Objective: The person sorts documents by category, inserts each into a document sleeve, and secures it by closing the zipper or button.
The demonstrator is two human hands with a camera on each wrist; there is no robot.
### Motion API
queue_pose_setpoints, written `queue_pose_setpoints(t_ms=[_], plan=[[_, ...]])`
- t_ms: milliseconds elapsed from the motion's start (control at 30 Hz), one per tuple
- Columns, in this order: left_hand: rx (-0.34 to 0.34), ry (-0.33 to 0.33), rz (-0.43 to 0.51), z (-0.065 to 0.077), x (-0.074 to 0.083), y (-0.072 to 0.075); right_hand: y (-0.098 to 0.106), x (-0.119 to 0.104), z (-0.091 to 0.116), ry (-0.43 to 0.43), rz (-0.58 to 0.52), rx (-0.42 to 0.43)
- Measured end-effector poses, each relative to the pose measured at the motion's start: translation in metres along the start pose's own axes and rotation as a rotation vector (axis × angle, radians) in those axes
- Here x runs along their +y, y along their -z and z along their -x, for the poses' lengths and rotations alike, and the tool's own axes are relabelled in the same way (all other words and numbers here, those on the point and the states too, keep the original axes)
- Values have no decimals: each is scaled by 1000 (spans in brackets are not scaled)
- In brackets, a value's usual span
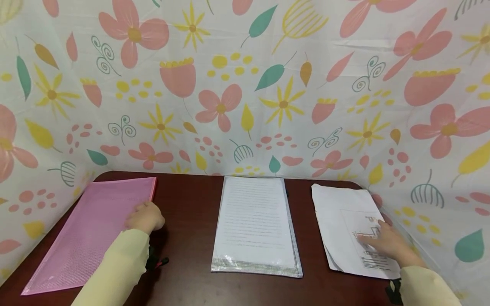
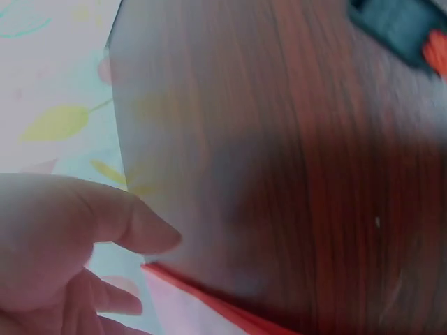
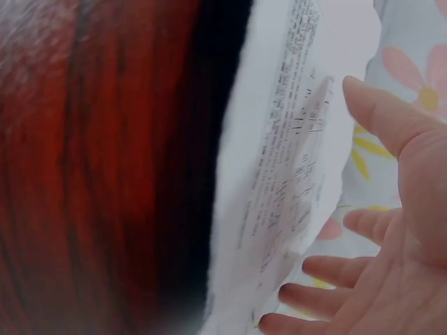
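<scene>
A pink mesh document pouch [image 1: 92, 225] with a red edge lies on the left of the table. My left hand [image 1: 146, 216] is over its right side, fingers loosely bent. In the left wrist view the thumb and fingers of that hand [image 2: 63, 237] are apart with nothing between them, near the pouch's red edge [image 2: 209, 301]. On the right lies a small stack of white papers [image 1: 333, 225], the top sheet printed with a drawing and text. My right hand [image 1: 390, 244] reaches over their right side; the right wrist view shows its fingers spread beside the sheets [image 3: 237, 174].
Between the hands, a clear pouch [image 1: 254, 221] with a grey mesh border holds a lined sheet, flat on the dark wooden table [image 1: 183, 238]. A floral cloth [image 1: 245, 85] hangs behind and along both sides. Dark bands circle both wrists.
</scene>
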State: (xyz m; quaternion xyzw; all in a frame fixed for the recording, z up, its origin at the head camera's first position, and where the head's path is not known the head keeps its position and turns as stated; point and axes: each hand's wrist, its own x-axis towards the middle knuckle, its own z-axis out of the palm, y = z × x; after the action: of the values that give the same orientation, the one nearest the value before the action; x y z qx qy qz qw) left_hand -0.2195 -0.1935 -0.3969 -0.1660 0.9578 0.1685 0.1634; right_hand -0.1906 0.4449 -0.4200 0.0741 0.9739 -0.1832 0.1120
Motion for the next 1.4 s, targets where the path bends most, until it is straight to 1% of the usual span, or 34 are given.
queue_pose_setpoints(t_ms=[100, 200, 267, 333, 400, 500, 600, 667, 800, 833, 933, 1100, 1267, 1400], plan=[[-15, 19, -11, 1, -5, 3, 1, 1, 3, -9, -22, -22], [-21, -2, -46, 2, -10, 8, 1, 2, 4, 11, -49, -21], [-28, -21, -62, 4, -12, 12, 1, 2, 3, 35, -71, 8], [-31, -42, -65, 5, -13, 14, 1, 2, 2, 27, -89, 40], [-25, -49, -53, 6, -13, 16, 2, 4, 1, 18, -112, 69], [8, -63, -48, 7, -13, 17, 4, 6, 0, -41, -176, 98], [26, -93, -50, 9, -15, 20, 5, 9, 1, -93, -239, 107], [28, -116, -39, 10, -17, 22, 6, 9, 2, -141, -241, 108], [40, -173, 4, 12, -18, 25, 7, 5, 6, -198, -240, 98], [43, -184, 13, 13, -17, 26, 7, 4, 7, -203, -236, 108], [55, -212, 28, 12, -15, 26, 8, 0, 11, -202, -265, 127], [64, -232, 31, 12, -11, 23, 8, -4, 10, -173, -318, 168], [75, -261, 16, 14, -8, 19, 5, -10, 11, -191, -384, 246], [83, -281, 6, 16, -7, 16, 7, -18, 15, -199, -470, 278]])
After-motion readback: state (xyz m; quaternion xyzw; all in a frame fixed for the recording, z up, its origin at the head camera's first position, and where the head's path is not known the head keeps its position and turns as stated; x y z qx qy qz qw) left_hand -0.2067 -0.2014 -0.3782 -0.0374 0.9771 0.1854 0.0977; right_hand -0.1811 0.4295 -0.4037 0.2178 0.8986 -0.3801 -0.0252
